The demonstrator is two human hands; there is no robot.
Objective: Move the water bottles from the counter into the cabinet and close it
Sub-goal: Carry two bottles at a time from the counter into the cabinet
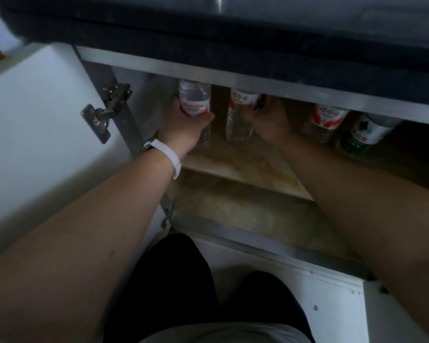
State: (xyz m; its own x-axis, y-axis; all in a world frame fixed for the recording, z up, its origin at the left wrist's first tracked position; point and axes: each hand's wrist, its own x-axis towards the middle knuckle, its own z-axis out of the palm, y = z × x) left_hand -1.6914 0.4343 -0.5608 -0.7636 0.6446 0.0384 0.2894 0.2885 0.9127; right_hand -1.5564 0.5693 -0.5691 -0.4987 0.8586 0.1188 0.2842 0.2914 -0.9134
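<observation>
Both my arms reach into the open cabinet under the dark counter [233, 33]. My left hand [183, 127], with a white wristband, grips a clear water bottle with a red-and-white label [195, 100], upright at the shelf's left. My right hand [268, 117] wraps around a second red-labelled bottle [240, 112] standing beside it. Further right on the wooden shelf [245, 164] stand another red-labelled bottle [326, 120] and a green-labelled bottle [364, 134]. The bottle tops are hidden behind the cabinet's top rail.
The white cabinet door [35, 120] stands swung open at the left, with a metal hinge [104, 112] on it. Below the shelf lies the cabinet floor [258, 214], behind a metal sill. My dark-trousered knees [208, 280] are close in front.
</observation>
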